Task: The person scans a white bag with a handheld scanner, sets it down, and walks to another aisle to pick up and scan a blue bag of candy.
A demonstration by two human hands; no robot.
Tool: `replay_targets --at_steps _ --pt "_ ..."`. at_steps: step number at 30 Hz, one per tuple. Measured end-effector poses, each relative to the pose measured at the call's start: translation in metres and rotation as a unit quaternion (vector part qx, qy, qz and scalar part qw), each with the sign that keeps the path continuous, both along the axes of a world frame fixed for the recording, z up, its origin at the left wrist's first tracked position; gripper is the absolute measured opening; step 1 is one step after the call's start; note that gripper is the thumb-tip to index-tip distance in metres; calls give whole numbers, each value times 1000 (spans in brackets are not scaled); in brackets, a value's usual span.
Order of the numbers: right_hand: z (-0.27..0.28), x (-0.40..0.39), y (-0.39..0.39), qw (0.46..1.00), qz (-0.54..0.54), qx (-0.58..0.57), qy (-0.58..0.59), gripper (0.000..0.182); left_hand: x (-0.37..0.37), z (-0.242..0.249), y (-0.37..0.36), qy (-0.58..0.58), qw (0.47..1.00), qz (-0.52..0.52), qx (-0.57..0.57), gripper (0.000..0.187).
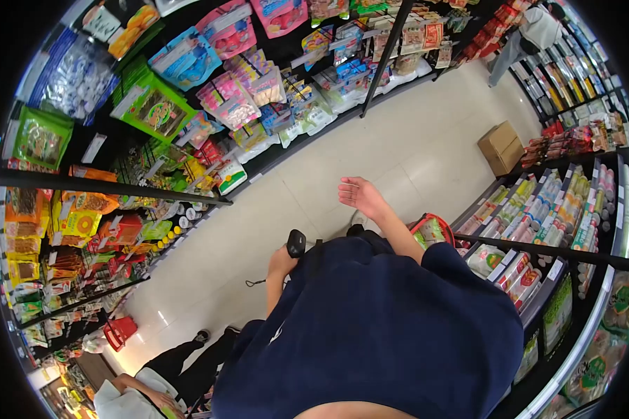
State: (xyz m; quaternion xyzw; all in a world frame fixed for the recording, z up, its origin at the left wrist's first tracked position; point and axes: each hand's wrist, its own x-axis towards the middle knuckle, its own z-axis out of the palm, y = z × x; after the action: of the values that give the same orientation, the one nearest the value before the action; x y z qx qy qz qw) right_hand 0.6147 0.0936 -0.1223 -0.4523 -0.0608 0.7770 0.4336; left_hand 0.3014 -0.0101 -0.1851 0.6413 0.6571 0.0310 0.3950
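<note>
My left hand (281,262) is wrapped round a black handheld device (296,244) of a kind I cannot make out. A thin dark cord (256,283) with a loop hangs beside that wrist. In front of my body, my right hand (360,195) hangs in the air above the tiled floor, fingers stretched out, with nothing in it. Partly hidden behind my right forearm is a red basket (451,234) with green packages (432,234) inside. Whether the basket hangs from something or stands cannot be seen.
Shelves of hanging snack bags (162,108) line the left side. On the right, a slanted shelf (554,271) holds rolled packs. A cardboard box (501,148) stands on the aisle floor (398,150). People (134,394) are at lower left and far right. Another red basket (121,333) is lower left.
</note>
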Motion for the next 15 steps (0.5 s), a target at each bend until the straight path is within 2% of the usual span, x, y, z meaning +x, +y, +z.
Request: replay_targets --at_steps 5,7,8,9,10,11,13,15 --pt "-17 95 -18 997 -80 4 3 27 57 15 43 -11 999 -41 -30 32" --pt "-33 135 -30 986 -167 -4 -11 31 87 22 59 -18 995 -86 -54 33" --pt "-41 156 -36 986 -164 -6 -6 31 96 9 67 -18 992 -110 -53 32" --pt "-50 176 -45 979 -206 -6 1 30 108 3 75 -13 993 -106 -56 32" --pt "-58 193 -55 969 -246 -7 8 28 120 -5 83 -10 986 -156 -50 33" --pt "-63 208 -64 970 -241 -12 12 28 131 -8 90 -7 978 -204 -45 33" --pt "-70 236 -77 950 -312 -16 -11 29 163 7 102 11 976 -213 -45 36" --pt "-82 259 -87 941 -339 -27 -4 28 192 24 108 13 976 -210 -47 37"
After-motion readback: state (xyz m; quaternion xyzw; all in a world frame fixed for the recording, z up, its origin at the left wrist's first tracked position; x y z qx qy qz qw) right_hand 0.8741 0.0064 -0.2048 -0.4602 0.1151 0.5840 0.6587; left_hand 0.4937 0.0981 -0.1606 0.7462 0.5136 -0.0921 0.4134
